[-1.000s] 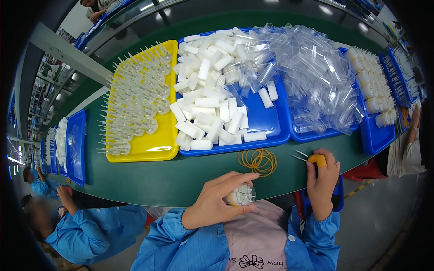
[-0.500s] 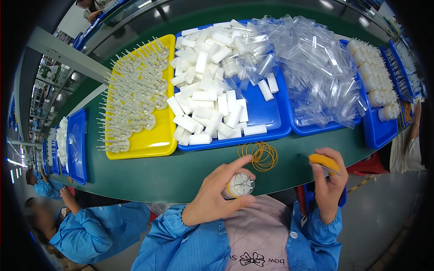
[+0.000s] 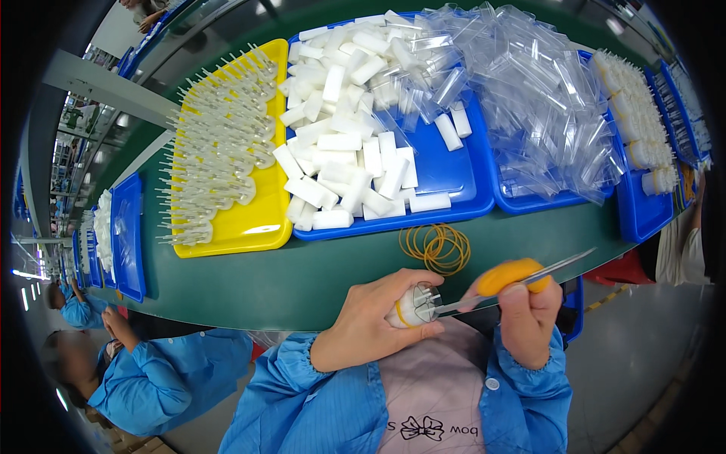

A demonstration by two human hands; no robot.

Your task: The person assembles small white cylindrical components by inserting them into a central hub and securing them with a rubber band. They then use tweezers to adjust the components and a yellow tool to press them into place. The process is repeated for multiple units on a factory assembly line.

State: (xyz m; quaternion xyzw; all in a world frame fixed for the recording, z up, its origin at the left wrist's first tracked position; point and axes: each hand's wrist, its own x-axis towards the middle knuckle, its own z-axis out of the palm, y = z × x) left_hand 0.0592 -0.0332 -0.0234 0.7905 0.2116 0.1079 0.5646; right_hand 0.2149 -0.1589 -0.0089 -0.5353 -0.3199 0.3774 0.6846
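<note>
Near the table's front edge, my left hand [image 3: 370,321] is closed round a short round bundle [image 3: 414,305] of white pieces. Clear plastic shows at the bundle's open end, thin white stems stick out there, and a yellow rubber band circles it. My right hand [image 3: 527,321] grips an orange-handled tool [image 3: 514,277] with slim metal parts at both ends. One pale, narrow end reaches left to the bundle's face, while the other points up and right. Just beyond the bundle lie several loose yellow rubber bands [image 3: 436,249] on the green table [image 3: 318,280].
A yellow tray [image 3: 261,216] of stemmed white parts stands left. Beside it, a blue tray [image 3: 461,181] holds white blocks, and another blue tray [image 3: 529,203] clear plastic sleeves. Finished-looking bundles [image 3: 639,121] fill a blue tray at right. A co-worker in blue [image 3: 166,378] sits at left.
My right hand has moved left and turned the orange-handled tool, so one end now meets the bundle. My left hand has tilted the bundle towards the tool. The whole view has shifted slightly.
</note>
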